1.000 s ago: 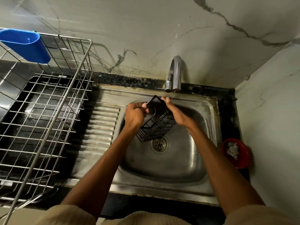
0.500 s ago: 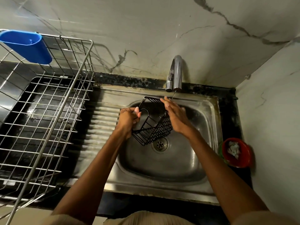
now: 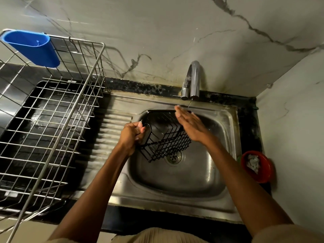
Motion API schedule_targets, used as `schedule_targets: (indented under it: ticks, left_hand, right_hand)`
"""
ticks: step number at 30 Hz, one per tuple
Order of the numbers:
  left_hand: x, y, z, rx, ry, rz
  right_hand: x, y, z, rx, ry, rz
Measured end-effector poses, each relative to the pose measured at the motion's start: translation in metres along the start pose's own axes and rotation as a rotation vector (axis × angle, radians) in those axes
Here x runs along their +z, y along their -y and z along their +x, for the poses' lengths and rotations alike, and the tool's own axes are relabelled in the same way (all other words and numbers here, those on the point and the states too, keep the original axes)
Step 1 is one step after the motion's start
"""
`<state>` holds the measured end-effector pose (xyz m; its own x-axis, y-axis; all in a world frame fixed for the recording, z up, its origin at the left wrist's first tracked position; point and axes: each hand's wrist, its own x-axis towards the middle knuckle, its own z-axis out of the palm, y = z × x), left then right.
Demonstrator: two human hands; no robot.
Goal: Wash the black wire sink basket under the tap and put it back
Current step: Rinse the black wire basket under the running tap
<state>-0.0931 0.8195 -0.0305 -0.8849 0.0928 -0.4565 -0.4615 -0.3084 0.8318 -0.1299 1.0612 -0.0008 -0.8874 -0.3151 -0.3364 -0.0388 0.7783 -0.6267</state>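
Black wire sink basket (image 3: 163,137) is tipping open-side up now, left hand (image 3: 131,135) clenching its nine-o'clock end; right hand (image 3: 190,127), fingers flat, is rubbing the three-o'clock side beneath the trickling steel tap (image 3: 192,81).

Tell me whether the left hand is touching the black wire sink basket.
Touching. The head view shows the left hand with its fingers curled round the left end of the black wire sink basket, holding it above the steel sink.

basket (image 3: 163,137) over sink (image 3: 201,199), rack (image 3: 52,120) left
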Motion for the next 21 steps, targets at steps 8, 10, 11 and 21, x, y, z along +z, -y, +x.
schedule_targets:
  ticks: [8,10,11,21]
  left_hand:
    - [0.003,0.014,0.004,0.054,0.082,0.014]
    - [0.010,0.014,0.004,0.080,0.096,0.085]
    - [0.011,0.014,0.003,0.092,0.094,0.103]
    - [-0.004,0.001,-0.009,0.048,0.108,-0.069]
  right_hand:
    - [0.006,0.008,0.001,0.085,-0.028,-0.050]
    - [0.017,0.025,-0.003,-0.062,-0.034,-0.005]
    - [0.019,0.028,-0.003,-0.111,-0.045,0.008]
    - [-0.021,-0.050,0.012,0.218,-0.128,0.181]
